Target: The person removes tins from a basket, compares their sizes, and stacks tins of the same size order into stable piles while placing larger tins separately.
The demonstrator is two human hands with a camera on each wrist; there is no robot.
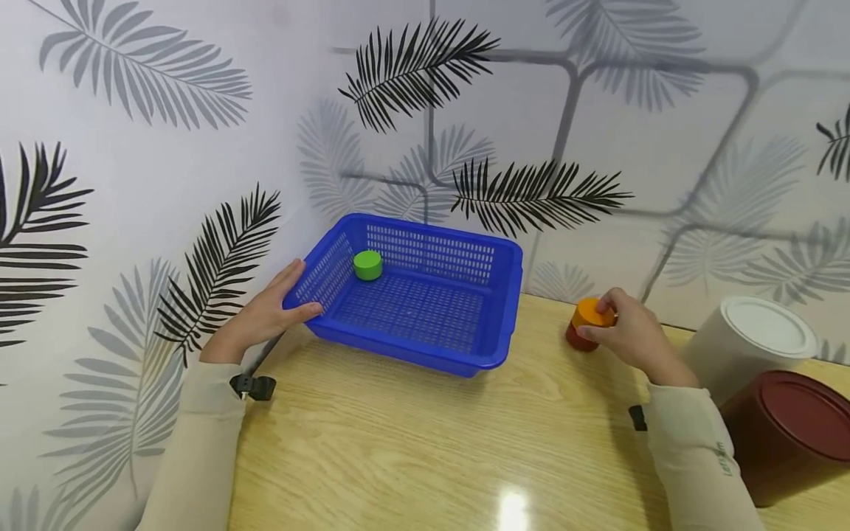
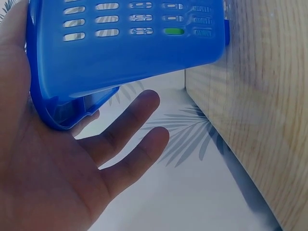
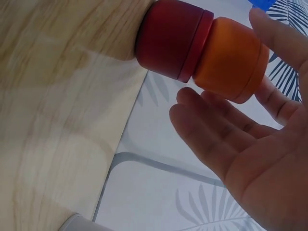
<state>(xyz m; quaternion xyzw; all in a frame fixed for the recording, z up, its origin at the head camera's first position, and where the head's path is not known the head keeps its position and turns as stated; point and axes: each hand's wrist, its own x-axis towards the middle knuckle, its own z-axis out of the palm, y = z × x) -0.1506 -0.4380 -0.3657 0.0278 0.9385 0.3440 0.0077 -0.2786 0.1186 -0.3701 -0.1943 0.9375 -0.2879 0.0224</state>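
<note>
R hand [image 1: 631,333] pinching orange cap [image 1: 593,313] atop red one [image 1: 579,338], right of blue basket [image 1: 425,346]; L hand [image 1: 268,313] spread, steadying basket's left rim.

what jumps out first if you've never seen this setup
The bright blue basket at the back of the wooden table draws the eye, a green cap lying in its far left corner and the left hand resting on its left rim. To its right, the right hand touches an orange cap stacked on a red one.
</note>
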